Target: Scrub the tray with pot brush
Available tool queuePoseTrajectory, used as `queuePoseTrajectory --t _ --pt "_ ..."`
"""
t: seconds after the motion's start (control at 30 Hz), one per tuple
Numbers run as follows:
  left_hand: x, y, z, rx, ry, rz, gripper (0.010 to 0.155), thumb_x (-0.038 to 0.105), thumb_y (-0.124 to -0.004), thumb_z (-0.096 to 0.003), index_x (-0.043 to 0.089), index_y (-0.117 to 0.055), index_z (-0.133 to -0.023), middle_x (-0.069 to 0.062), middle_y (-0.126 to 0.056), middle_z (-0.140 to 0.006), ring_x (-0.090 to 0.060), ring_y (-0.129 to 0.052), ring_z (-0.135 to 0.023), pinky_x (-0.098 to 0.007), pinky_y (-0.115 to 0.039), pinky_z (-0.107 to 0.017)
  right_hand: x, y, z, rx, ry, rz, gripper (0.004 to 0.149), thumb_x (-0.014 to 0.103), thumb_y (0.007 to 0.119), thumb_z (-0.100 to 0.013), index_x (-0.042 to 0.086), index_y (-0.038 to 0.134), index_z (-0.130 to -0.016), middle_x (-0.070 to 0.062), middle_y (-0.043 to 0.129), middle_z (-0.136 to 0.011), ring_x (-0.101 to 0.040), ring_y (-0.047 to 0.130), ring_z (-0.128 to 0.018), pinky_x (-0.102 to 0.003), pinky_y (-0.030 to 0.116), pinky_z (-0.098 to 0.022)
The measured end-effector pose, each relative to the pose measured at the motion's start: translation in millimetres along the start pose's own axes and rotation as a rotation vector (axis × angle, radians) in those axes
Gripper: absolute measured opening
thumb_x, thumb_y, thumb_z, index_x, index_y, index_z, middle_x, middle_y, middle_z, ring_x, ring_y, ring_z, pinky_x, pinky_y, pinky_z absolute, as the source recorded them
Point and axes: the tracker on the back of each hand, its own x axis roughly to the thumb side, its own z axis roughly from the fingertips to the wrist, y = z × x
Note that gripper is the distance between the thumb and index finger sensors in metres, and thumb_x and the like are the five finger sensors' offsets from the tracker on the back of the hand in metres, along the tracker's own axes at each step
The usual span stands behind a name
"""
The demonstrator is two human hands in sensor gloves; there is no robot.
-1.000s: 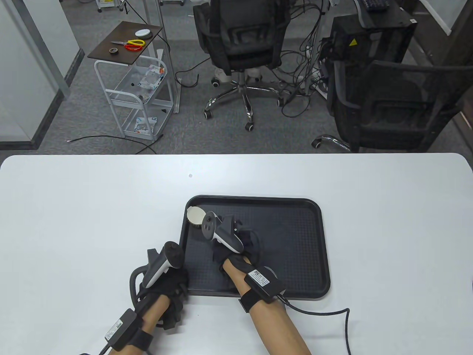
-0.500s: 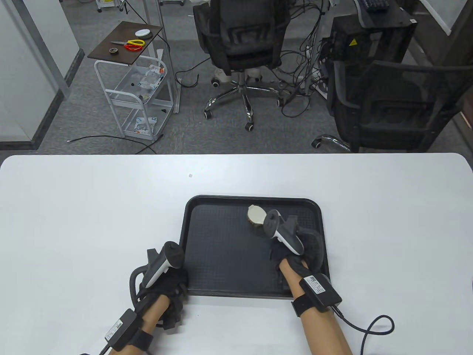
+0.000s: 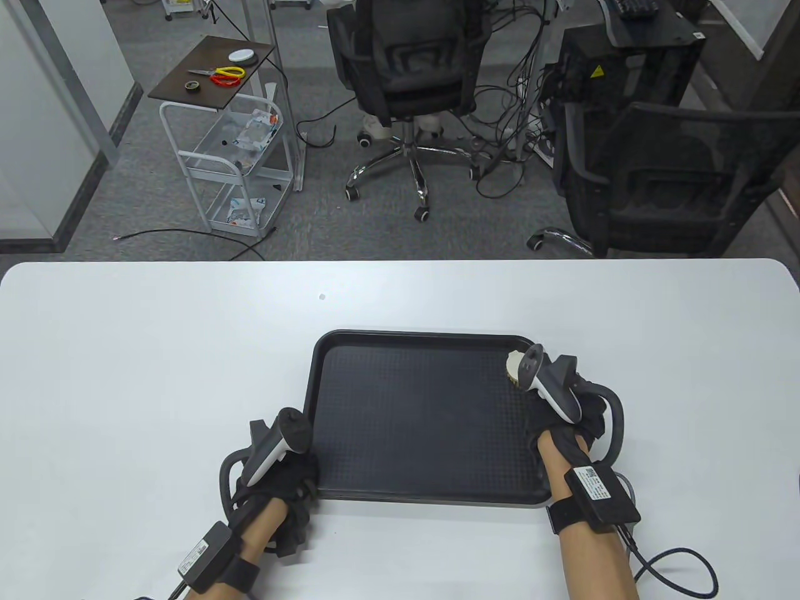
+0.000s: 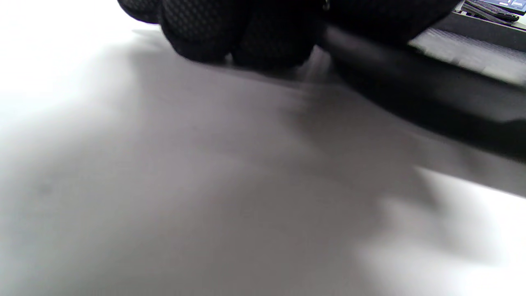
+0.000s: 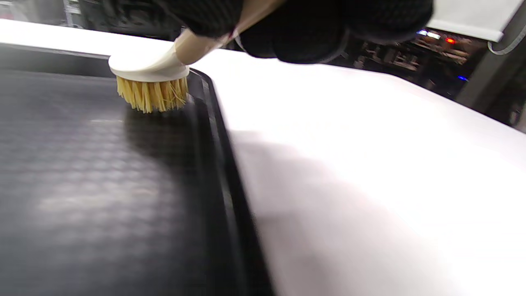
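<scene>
Scrubbing: right hand (image 3: 565, 400) gripped brush (image 5: 150, 82), bristles on tray (image 3: 425, 494) corner; left hand (image 3: 284, 469) pressed the rim, apparently steadying it.

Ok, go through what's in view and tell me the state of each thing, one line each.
Tray: flat on the table, left near corner held.
Pot brush: bristles down on the tray floor at the far right corner.
Right hand: grips the brush handle.
Left hand: holds the tray's near left corner, steadying it.
Table: white, bears the tray.
</scene>
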Motion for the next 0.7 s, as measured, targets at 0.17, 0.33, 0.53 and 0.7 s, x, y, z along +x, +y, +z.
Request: queuePoseTrajectory --t 0.17,0.33,0.53,0.7 --pt "0 0 0 -0.003 -0.001 0.001 0.076 0.049 -0.071 -0.0468 0.017 -0.035 -0.107 -0.001 -0.078 -0.065 -0.021 -0.078 -0.06 -0.052 -0.051 -0.071 55 -24 31 -0.077 -0.17 -0.095 0.054 0.026 0.077 -0.05 0.029 0.065 -0.102 -0.01 0.071 -0.097 -0.028 0.086 -0.07 -0.047 0.077 -0.049" --pt "0 0 0 -0.003 -0.001 -0.001 0.076 0.049 -0.07 -0.0469 0.017 -0.035 -0.107 -0.001 -0.078 -0.065 -0.021 -0.078 -0.061 -0.052 -0.051 -0.071 116 -22 60 -0.074 -0.332 -0.135 0.055 0.026 0.076 -0.05 0.03 0.063 -0.103 -0.008 0.07 -0.098 -0.027 0.084 -0.072 -0.047 0.076 -0.051" --pt "0 0 0 -0.002 -0.001 -0.003 0.076 0.049 -0.07 -0.0469 0.017 -0.035 -0.107 0.0 -0.078 -0.065 -0.021 -0.078 -0.06 -0.052 -0.051 -0.071 169 2 74 -0.052 -0.42 -0.114 0.055 0.026 0.075 -0.05 0.031 0.061 -0.103 -0.008 0.069 -0.099 -0.026 0.084 -0.073 -0.046 0.077 -0.052" --pt "0 0 -1 -0.003 -0.003 -0.002 0.076 0.049 -0.071 -0.0468 0.017 -0.035 -0.107 -0.001 -0.078 -0.065 -0.021 -0.078 -0.06 -0.052 -0.051 -0.071 185 18 81 -0.044 -0.462 -0.097 0.055 0.027 0.075 -0.05 0.031 0.062 -0.103 -0.007 0.07 -0.098 -0.025 0.085 -0.073 -0.046 0.078 -0.052"
